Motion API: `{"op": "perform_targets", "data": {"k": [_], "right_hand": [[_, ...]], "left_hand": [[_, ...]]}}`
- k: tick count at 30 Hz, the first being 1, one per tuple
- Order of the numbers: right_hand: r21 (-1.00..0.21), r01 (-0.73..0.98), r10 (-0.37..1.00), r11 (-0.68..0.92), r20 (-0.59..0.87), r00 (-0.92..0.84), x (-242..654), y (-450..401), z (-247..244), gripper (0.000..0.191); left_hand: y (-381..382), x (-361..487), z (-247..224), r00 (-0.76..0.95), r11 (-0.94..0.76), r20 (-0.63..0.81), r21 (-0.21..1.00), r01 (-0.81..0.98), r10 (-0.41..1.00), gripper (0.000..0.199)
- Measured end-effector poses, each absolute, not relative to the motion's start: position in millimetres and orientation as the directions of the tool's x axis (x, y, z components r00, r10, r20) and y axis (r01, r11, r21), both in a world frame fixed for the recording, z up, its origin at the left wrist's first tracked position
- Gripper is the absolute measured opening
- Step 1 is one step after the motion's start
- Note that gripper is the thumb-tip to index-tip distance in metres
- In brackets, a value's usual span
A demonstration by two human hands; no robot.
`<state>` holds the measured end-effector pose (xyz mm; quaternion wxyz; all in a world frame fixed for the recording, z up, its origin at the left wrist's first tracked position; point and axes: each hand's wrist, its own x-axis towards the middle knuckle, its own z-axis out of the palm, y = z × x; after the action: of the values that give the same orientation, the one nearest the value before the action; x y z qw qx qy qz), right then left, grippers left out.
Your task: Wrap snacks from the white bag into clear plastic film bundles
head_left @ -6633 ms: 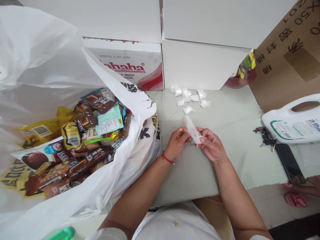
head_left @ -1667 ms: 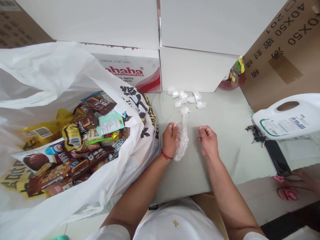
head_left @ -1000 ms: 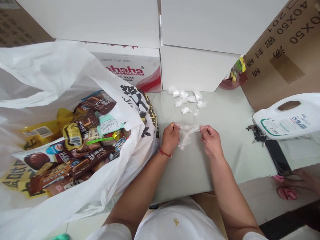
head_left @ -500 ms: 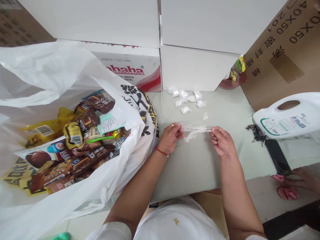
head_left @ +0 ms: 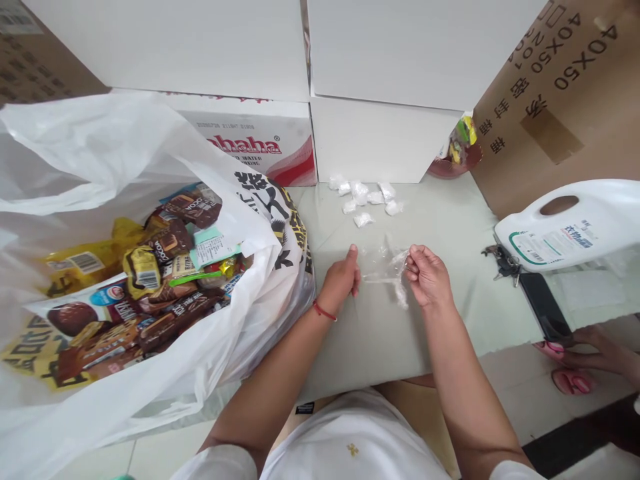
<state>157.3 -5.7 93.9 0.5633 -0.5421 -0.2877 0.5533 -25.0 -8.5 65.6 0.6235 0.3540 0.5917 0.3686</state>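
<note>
A thin clear plastic bag (head_left: 383, 263) hangs crumpled above the table, its upper right edge pinched between the thumb and fingers of my right hand (head_left: 427, 273). A whitish, bunched part (head_left: 401, 293) dangles at its lower right. My left hand (head_left: 341, 277), with a red cord at the wrist, is at the bag's left edge. Its thumb points up, apart from the partly hidden fingers; whether they touch the film is unclear. Beyond both hands lie several small folded clear plastic packets (head_left: 364, 219) in a loose cluster.
At left, a large white plastic bag (head_left: 250, 267) gapes around wrapped snacks (head_left: 170, 280). White boxes (head_left: 370, 143) wall off the back. On the right are a carton (head_left: 550, 100), a white jug (head_left: 565, 227), keys (head_left: 503, 262) and a phone (head_left: 545, 307). Another person's hand (head_left: 597, 350) shows at lower right.
The plastic bag, stretched taut between both hands before, is now slack and wider. My left thumb has lifted from its pinch, and my right hand still grips its edge. The view shifted slightly.
</note>
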Motion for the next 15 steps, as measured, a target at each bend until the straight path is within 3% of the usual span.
{"op": "perform_targets", "data": {"k": [2, 7, 11, 15], "right_hand": [[-0.942, -0.294, 0.935, -0.159, -0.239, 0.261, 152, -6, 96, 0.050], [-0.966, -0.253, 0.933, -0.061, -0.145, 0.329, 141, -10, 100, 0.047], [-0.969, -0.239, 0.947, -0.057, -0.128, 0.293, 130, -16, 97, 0.043], [-0.971, -0.221, 0.954, -0.092, -0.150, 0.261, 125, -20, 94, 0.041]], "left_hand": [[-17, -24, 68, 0.103, 0.500, -0.498, 0.866, 0.004, 0.861, 0.076], [-53, -27, 82, 0.063, 0.454, -0.449, 0.881, -0.136, 0.891, 0.068], [-58, -12, 81, 0.198, 0.598, -0.569, 0.787, -0.153, 0.798, 0.069], [-34, 6, 63, 0.030, 0.454, -0.454, 0.882, -0.127, 0.891, 0.055]]}}
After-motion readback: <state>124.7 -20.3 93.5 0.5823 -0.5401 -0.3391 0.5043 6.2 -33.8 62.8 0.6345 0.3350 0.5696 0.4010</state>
